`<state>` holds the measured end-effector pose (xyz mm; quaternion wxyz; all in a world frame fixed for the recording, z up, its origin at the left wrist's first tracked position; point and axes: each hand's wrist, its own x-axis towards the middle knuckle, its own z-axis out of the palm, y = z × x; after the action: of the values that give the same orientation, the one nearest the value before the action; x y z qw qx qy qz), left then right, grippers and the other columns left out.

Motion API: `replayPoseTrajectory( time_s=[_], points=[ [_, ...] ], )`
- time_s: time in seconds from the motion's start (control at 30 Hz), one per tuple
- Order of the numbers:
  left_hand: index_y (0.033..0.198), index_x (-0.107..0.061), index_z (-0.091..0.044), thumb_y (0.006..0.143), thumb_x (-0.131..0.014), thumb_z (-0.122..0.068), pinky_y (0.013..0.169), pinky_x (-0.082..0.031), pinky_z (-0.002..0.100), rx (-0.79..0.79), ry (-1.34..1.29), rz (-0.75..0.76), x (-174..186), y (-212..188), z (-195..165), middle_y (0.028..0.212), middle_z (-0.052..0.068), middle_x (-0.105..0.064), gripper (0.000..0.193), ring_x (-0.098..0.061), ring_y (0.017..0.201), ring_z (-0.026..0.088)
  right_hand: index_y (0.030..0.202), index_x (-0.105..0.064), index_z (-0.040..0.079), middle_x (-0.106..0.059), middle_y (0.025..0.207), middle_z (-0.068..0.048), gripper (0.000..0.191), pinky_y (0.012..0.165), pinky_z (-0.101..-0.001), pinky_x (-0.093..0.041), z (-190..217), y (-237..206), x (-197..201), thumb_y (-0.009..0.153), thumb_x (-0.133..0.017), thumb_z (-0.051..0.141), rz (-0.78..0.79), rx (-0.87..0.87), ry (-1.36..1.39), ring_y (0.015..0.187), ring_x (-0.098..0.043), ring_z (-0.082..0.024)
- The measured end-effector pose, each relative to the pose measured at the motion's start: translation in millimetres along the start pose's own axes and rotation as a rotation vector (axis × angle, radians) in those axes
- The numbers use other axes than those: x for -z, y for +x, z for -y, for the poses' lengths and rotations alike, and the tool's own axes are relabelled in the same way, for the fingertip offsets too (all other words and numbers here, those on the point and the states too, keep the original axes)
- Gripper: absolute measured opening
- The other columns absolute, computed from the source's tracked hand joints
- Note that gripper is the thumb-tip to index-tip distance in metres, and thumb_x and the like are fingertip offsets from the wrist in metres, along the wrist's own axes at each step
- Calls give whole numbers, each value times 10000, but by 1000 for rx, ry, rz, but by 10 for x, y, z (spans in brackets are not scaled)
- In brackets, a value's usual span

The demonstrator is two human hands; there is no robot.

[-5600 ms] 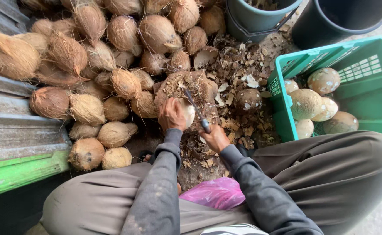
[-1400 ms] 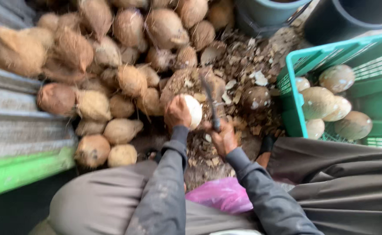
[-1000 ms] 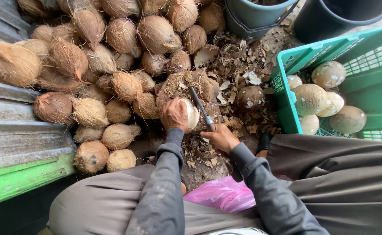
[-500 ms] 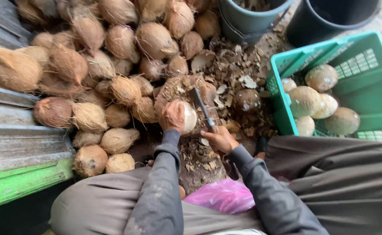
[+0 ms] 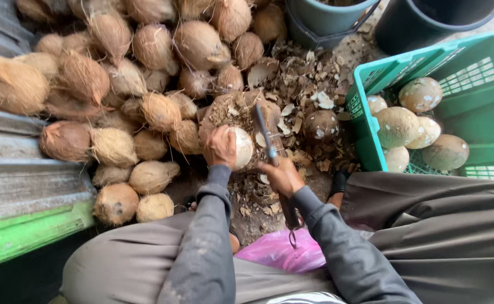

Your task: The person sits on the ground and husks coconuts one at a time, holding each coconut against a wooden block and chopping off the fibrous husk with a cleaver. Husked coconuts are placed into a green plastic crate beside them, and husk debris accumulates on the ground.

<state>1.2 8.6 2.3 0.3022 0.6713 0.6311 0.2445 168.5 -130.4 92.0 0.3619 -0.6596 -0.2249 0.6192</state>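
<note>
Husk-littered ground lies under both hands. Left hand (image 5: 220, 147) clasps a pale, round, part-peeled coconut (image 5: 240, 147); right hand (image 5: 281, 175), just beside it, grips a long steel blade (image 5: 265, 134) raised over that coconut.

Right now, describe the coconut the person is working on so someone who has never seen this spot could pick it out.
Start from the big heap of brown hairy coconuts on the left and move right to the fibrous brown chopping block in the middle. There the left hand presses one pale cream, smooth coconut beside the knife blade in the right hand. Unlike its neighbours, it is stripped of husk.
</note>
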Motion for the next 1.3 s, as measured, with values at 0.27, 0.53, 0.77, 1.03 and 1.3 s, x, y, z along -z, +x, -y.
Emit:
replayPoseTrajectory(
  time_s=[0.27, 0.53, 0.77, 1.03, 1.3],
  points=[
    [1190, -725, -124, 1009, -533, -445, 864, -605, 450, -25, -4, -18, -50, -20, 139, 1165, 132, -751, 415, -719, 1035, 288, 861, -653, 138, -609, 617, 45, 126, 435, -264, -462, -222, 44, -122, 933, -673, 239, -17, 316, -217, 481, -543, -68],
    [1237, -684, -122, 992, -577, -478, 929, -589, 500, -43, 62, -96, 54, 8, 32, 1275, 149, -673, 445, -678, 1139, 329, 728, -493, 77, -502, 558, -13, 361, 373, -318, -396, 55, 86, 81, 949, -706, 266, -43, 91, -34, 406, -481, -125],
    [1397, -450, -68, 582, -923, -473, 994, -512, 592, -296, 139, -378, 305, -384, -292, 1437, 264, -447, 1026, -528, 1261, 490, 713, -511, 48, -495, 535, -20, 379, 386, -313, -426, 122, -14, 83, 957, -705, 264, -2, 175, -39, 403, -509, -131],
    [1210, -526, -108, 586, -838, -389, 819, -650, 534, 455, -684, -261, 587, -129, -84, 1219, 151, -610, 752, -680, 1098, 352, 847, -578, 100, -527, 644, 5, 275, 459, -317, -423, -78, 50, 121, 941, -735, 306, 119, -150, -453, 497, -482, -127],
    [1379, -596, -31, 723, -806, -487, 950, -558, 556, 60, -325, 94, 244, -162, 106, 1329, 221, -618, 826, -624, 1193, 366, 938, -573, 67, -576, 733, 6, 285, 553, -334, -508, 278, 10, 442, 987, -667, 332, -355, 164, -354, 607, -542, -124]
  ],
)
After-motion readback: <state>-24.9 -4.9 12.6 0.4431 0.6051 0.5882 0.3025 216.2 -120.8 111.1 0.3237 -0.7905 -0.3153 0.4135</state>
